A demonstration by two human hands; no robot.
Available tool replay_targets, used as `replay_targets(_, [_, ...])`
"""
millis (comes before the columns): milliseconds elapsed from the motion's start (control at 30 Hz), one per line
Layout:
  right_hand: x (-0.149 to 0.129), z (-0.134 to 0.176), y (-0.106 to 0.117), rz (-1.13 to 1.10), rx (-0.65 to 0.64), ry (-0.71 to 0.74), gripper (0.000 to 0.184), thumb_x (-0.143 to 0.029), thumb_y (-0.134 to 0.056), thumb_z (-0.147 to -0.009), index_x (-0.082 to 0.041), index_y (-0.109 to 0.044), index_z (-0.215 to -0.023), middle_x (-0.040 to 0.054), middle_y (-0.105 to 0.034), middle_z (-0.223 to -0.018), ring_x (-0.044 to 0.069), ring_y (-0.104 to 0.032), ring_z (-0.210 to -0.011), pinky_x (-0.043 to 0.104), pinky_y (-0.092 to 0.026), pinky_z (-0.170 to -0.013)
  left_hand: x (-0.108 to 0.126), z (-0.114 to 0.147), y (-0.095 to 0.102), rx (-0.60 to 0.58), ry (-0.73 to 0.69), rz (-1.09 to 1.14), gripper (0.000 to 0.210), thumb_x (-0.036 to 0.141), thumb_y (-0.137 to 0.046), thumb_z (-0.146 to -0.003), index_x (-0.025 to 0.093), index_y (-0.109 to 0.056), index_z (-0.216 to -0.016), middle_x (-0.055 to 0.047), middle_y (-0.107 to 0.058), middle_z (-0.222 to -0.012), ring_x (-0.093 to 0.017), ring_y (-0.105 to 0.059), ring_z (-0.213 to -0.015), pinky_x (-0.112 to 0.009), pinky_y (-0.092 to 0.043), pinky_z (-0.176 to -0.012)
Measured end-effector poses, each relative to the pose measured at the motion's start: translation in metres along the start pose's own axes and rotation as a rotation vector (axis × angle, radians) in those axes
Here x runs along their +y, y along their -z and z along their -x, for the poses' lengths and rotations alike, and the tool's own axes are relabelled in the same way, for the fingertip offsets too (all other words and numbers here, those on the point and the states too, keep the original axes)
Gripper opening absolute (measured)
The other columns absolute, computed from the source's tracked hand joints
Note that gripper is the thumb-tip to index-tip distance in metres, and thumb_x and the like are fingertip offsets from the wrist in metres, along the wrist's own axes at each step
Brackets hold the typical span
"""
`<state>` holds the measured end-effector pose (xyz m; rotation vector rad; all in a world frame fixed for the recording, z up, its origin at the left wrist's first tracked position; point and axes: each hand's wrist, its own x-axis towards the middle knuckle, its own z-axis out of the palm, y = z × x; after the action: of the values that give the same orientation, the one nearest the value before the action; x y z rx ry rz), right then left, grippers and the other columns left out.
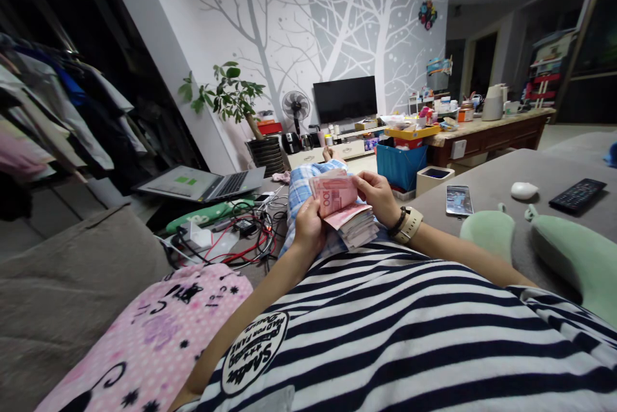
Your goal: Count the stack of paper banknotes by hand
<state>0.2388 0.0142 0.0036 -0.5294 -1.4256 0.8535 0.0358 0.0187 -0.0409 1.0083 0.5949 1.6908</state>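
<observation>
Red 100 banknotes (337, 193) are spread upright between my hands, above my lap. My left hand (309, 227) is closed on their left side, the thumb over the edge. With thumb and fingertips together, my right hand (378, 192) pinches the upper right edge of the notes. Below them a thick stack of folded banknotes (357, 231) rests against my lap, its pale edges facing me. Blue plaid fabric (301, 182) covers my legs. A watch with a beige strap (412, 225) is on my right wrist.
To the left lie an open laptop (202, 186), tangled cables (250, 232) and a pink dotted blanket (193, 315). A phone (459, 200), a white mouse (524, 191), a black remote (577, 195) and a green neck pillow (569, 248) lie on the grey sofa to the right.
</observation>
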Motion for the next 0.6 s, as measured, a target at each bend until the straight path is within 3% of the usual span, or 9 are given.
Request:
replay_targets(233, [-0.003,0.002,-0.002,-0.033,-0.034,-0.012,0.088,-0.114,-0.086,-0.084,-0.028,-0.068,-0.075,-0.0013,-0.056,-0.059,0.017,-0.047,-0.059,0.035,-0.042,-0.061,-0.001,0.002,-0.002,0.026,-0.036,-0.004,0.024,0.033,-0.107,-0.086,0.026,-0.087,-0.097,-0.009,-0.093,-0.106,-0.044,-0.092,-0.131,-0.059,-0.073,-0.122])
replay_targets(433, [0.001,-0.001,-0.001,0.000,0.010,-0.063,0.084,-0.097,-0.112,-0.064,-0.029,-0.065,-0.077,-0.0029,-0.061,-0.064,0.016,-0.052,-0.065,0.033,-0.044,-0.063,-0.001,0.001,0.000,0.012,-0.066,-0.046,0.032,0.038,-0.110,-0.080,0.026,-0.088,-0.100,-0.006,-0.094,-0.104,-0.041,-0.093,-0.126,-0.054,-0.076,-0.118])
replay_targets(600, [0.007,-0.005,0.001,0.037,-0.014,-0.063,0.084,-0.099,-0.109,-0.066,-0.028,-0.066,-0.075,-0.0020,-0.064,-0.068,0.018,-0.056,-0.070,0.034,-0.048,-0.067,-0.001,0.003,-0.001,-0.006,-0.031,-0.027,0.036,0.037,-0.111,-0.080,0.024,-0.088,-0.105,-0.009,-0.094,-0.106,-0.042,-0.093,-0.130,-0.056,-0.074,-0.120])
